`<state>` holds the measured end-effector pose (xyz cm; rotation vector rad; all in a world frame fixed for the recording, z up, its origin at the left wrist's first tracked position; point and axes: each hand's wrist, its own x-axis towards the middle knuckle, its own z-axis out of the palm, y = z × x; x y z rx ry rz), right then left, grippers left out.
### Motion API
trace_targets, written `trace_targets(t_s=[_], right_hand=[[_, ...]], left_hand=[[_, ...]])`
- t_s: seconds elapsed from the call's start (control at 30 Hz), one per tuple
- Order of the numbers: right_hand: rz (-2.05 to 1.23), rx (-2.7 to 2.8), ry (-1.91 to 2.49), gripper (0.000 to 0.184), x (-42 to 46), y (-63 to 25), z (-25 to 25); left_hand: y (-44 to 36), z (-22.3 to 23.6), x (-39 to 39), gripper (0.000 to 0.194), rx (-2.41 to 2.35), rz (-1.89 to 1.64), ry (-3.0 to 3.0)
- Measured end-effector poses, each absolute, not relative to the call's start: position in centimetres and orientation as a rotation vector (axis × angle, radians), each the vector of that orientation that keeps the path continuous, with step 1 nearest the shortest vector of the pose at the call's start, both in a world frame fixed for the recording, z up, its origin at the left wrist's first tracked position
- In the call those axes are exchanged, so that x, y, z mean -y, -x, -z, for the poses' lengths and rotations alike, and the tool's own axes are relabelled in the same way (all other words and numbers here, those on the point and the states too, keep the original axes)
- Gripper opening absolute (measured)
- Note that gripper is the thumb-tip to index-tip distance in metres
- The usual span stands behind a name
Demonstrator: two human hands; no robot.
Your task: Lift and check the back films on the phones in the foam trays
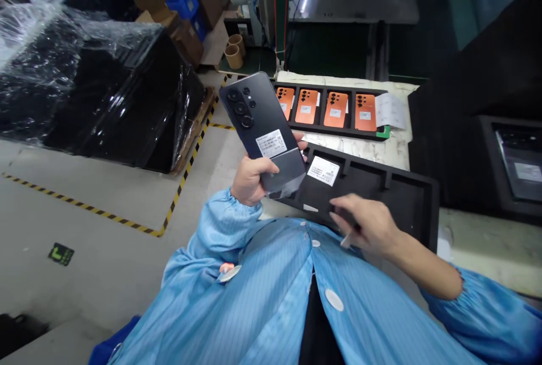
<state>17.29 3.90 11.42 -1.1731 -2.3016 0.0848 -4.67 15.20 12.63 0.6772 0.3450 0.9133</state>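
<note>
Count: 2 hands, both the wearer's own; 1 black smartphone (258,117) in hand; 2 black foam trays. The near foam tray (396,201) serves as landmark. The left hand (254,179) sits just left of it, closed around the phone's lower end, with fingertips (300,139) showing behind the far edge. The phone stands tilted, back toward the camera, showing 3 large lenses, 1 white label (271,143), and a grey film (283,170) across its lower part. The right hand (364,224) lies over the tray's near edge, fingers curled and pinching a small white strip (346,239); what the strip is, too small to tell. On the tray lie 1 white sticker (323,170) and 1 small white tag (310,207). Beyond the tray stands a second foam tray (339,135) with 4 orange-backed phones (336,109) in 4 slots, a sheet of paper (389,111) at its right end. The held phone blocks part of that row. Left of the near tray: 1 plastic-wrapped black pallet load (97,88), yellow-and-black floor tape (182,184), 2 cardboard tubes (235,52), and blue bins (182,1). A blue striped smock (262,303) fills the foreground below the hands.
</note>
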Motion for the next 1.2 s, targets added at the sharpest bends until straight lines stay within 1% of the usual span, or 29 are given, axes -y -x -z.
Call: trace_targets(t_s=[0.1, 0.2, 0.3, 0.4, 0.47, 0.57, 0.73, 0.87, 1.2], right_hand=[[-0.238, 2.163, 1.42, 0.015, -4.0, -17.0, -13.7], [-0.516, 2.167, 1.388, 0.005, -4.2, -15.9, -15.9], [-0.836, 2.112, 1.304, 0.011, -4.3, -14.9, -16.8], [-0.991, 2.031, 1.355, 0.017, -4.1, -14.5, -16.6], [-0.959, 2.029, 1.425, 0.023, -3.9, -14.5, -16.2], [-0.796, 2.06, 1.485, 0.031, -3.6, -14.5, -15.6], [-0.457, 2.106, 1.652, 0.034, -3.1, -14.2, -14.7], [-0.39, 2.122, 1.724, 0.035, -3.0, -14.0, -14.1], [-0.261, 2.159, 1.731, 0.035, -3.2, -14.0, -13.8]], left_hand=[[4.9, -12.2, -13.9, 0.052, -0.443, -0.944, -0.774], [4.9, -11.7, -11.7, 0.052, -0.438, -0.799, -0.733], [5.1, -11.1, -9.8, 0.058, -0.383, -0.588, -0.606], [5.3, -10.5, -8.6, 0.065, -0.392, -0.473, -0.492], [5.5, -10.2, -8.2, 0.067, -0.392, -0.435, -0.44], [5.6, -9.9, -7.8, 0.067, -0.355, -0.397, -0.404], [5.6, -9.9, -7.4, 0.069, -0.316, -0.379, -0.394], [5.5, -9.9, -7.3, 0.07, -0.326, -0.379, -0.392], [5.2, -9.8, -7.4, 0.071, -0.343, -0.389, -0.386]])
